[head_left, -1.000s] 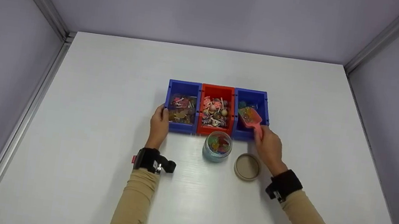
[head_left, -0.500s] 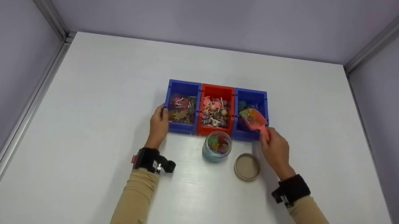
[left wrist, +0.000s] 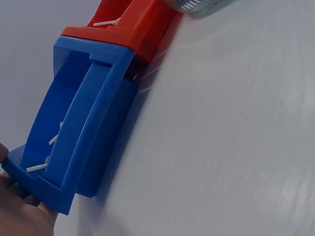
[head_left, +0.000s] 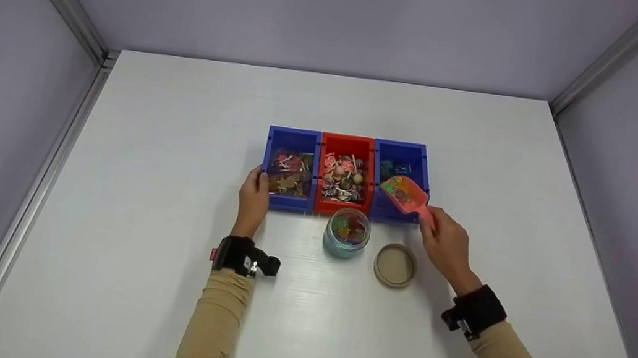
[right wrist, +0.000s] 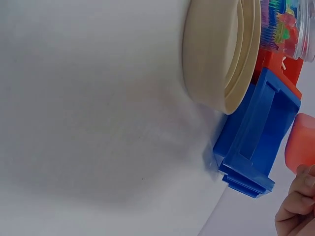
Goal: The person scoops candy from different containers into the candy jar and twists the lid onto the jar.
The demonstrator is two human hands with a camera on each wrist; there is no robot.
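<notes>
My right hand (head_left: 448,242) grips the handle of a coral-pink scoop (head_left: 412,193), held over the right blue bin (head_left: 410,153) with small colourful translucent pieces in its bowl. In the right wrist view, fingers curl at the scoop's base. My left hand (head_left: 253,204) grips the left side wall of the left blue bin (head_left: 286,202), thumb at the rim and fingers underneath in the left wrist view. Between the hands stands an uncapped clear jar (head_left: 340,247) filled with multicoloured pieces. Right of it, a beige round lid (head_left: 393,280) lies hollow side up.
Joined between the blue bins is a red bin (head_left: 340,208) with lollipops. The left blue bin holds pink and amber lollipops, the right one some bluish pieces. All stand on a white table (head_left: 177,121), with pale walls behind and at both sides.
My right hand has drawn back to the right and slightly toward me. The loaded scoop has shifted right with it, still over the right blue bin. My left hand stays in place.
</notes>
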